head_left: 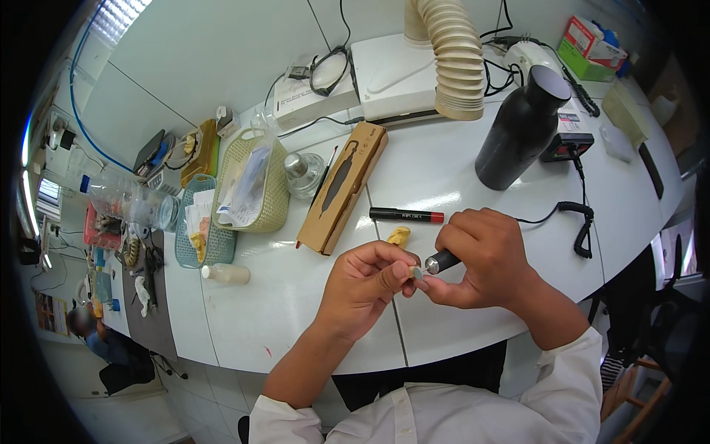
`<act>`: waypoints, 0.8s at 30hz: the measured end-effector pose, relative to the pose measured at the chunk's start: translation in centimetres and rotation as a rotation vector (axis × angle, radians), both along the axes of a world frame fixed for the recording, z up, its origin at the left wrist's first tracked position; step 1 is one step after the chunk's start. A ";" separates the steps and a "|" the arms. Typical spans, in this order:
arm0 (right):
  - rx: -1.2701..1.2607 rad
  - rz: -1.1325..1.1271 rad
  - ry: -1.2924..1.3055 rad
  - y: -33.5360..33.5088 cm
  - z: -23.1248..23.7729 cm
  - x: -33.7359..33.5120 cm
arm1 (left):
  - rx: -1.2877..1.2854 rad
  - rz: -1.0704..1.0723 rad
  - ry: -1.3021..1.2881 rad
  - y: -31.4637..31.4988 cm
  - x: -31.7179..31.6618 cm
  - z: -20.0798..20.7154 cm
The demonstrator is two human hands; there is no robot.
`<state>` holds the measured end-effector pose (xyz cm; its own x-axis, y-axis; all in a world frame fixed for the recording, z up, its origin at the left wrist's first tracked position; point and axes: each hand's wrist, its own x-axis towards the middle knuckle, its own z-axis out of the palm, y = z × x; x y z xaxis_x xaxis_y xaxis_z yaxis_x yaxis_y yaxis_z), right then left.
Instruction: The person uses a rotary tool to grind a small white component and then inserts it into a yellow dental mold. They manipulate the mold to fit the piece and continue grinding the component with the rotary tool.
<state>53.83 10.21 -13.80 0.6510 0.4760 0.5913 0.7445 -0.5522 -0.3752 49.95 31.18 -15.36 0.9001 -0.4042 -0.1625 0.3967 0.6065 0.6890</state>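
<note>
My left hand (pixel 362 285) pinches a small pale piece with a greenish-grey face (pixel 417 273) between thumb and fingertips. In my right hand (pixel 481 259) is a dark rotary handpiece (pixel 446 260) with a metal nose, its tip pointing at the small piece. The two hands meet over the front of the white table, and my right thumb reaches close to the left fingertips. Whether the handpiece tip touches the piece cannot be made out. Just beyond the hands lies a yellow lump (pixel 399 236), and behind it a black marker with a red end (pixel 407 215).
A long cardboard box (pixel 344 189), glass jar (pixel 304 176), green basket (pixel 273 196), blue basket (pixel 185 255) and small white-capped bottle (pixel 226 274) stand to the left. At the right are a tall dark bottle (pixel 518 137) and a coiled cord (pixel 578 214). A ribbed hose (pixel 458 66) hangs at the back.
</note>
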 end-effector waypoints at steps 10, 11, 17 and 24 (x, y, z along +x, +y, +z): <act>-0.007 0.007 0.011 0.1 0.0 -0.1 | -0.043 0.011 0.003 -0.2 -0.1 -0.2; -0.005 0.005 0.011 0.1 0.0 -0.1 | -0.040 0.011 0.001 -0.1 -0.1 -0.3; -0.015 0.006 0.027 0.1 -0.1 -0.1 | -0.039 0.011 0.002 -0.2 -0.2 -0.5; -0.003 0.017 0.028 -0.3 -0.2 0.0 | -0.038 0.017 -0.001 -0.6 -0.1 -0.5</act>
<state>53.86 9.92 -13.98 0.6595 0.4889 0.5710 0.7427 -0.5411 -0.3945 49.86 30.58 -15.90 0.9071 -0.3947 -0.1465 0.3856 0.6392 0.6654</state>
